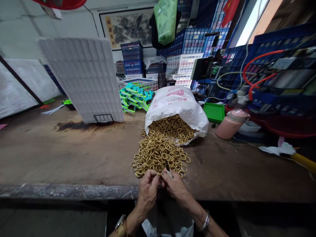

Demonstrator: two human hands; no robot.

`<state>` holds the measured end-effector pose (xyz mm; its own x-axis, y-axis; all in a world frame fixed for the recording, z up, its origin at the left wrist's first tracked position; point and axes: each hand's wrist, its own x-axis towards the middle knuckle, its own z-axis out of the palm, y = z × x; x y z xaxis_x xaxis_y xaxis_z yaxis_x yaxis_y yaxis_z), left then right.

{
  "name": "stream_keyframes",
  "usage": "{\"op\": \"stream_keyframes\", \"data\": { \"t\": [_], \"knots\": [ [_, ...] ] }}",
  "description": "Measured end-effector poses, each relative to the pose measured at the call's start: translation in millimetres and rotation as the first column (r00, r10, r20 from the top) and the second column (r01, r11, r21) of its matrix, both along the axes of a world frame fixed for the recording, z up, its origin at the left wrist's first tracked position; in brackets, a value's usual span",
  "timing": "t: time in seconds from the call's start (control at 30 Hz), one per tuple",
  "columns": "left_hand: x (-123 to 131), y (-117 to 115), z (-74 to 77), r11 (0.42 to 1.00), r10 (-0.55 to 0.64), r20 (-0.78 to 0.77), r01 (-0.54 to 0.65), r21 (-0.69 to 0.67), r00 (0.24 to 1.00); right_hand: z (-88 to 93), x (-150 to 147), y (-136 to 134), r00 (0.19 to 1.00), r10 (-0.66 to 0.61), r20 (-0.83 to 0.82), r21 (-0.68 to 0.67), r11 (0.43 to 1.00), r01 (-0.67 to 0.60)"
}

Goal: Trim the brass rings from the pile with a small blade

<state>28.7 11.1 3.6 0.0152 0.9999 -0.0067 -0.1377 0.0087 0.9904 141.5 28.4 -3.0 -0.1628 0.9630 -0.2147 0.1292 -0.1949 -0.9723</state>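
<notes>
A heap of gold-coloured rings point(158, 151) spills from the mouth of a white woven sack point(175, 102) onto the table. At the heap's near side, just over the table's front edge, my two hands meet. My left hand point(148, 189) is closed in a pinch on what looks like a gold ring, mostly hidden by the fingertips. My right hand point(176, 186) is closed around a small knife point(168, 167), its dark narrow end pointing up and away, a pale part lying along the fingers. The right fingertips touch or nearly touch the left ones.
Left of the sack stands a tall white ribbed panel point(84, 79). Bright green and turquoise plastic parts point(135, 95) are piled behind. To the right are a green tray point(214, 112), a pink bottle point(230, 123) and a machine with orange hoses point(250, 87). Stacked crates point(133, 59) fill the back.
</notes>
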Motion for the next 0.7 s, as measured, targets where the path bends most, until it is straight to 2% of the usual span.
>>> {"op": "stream_keyframes", "data": {
  "t": [0.1,0.27,0.43,0.63,0.7],
  "knots": [
    [1,-6,-1.9,0.998,0.034,0.050,-0.032,-0.058,0.998,0.1,-3,-4,0.996,0.008,-0.085,-0.085,0.996,-0.015],
    [-5,-16,3.4,0.976,-0.020,0.058,0.032,-0.214,0.998,1.3,-1,-3,1.000,0.012,0.026,0.068,0.998,-0.014],
    [-11,-23,4.4,0.963,-0.067,0.088,0.087,-0.256,0.994,10.6,-1,-7,0.981,0.028,0.194,0.226,0.971,-0.073],
    [-13,-27,1.8,0.943,-0.057,0.188,0.115,-0.312,0.980,9.9,-1,-7,0.981,0.062,0.182,0.224,0.969,-0.102],
    [-13,-27,2.0,0.939,-0.054,0.202,0.119,-0.324,0.978,5.9,1,-7,0.970,0.033,0.241,0.244,0.965,-0.094]
  ]
}}
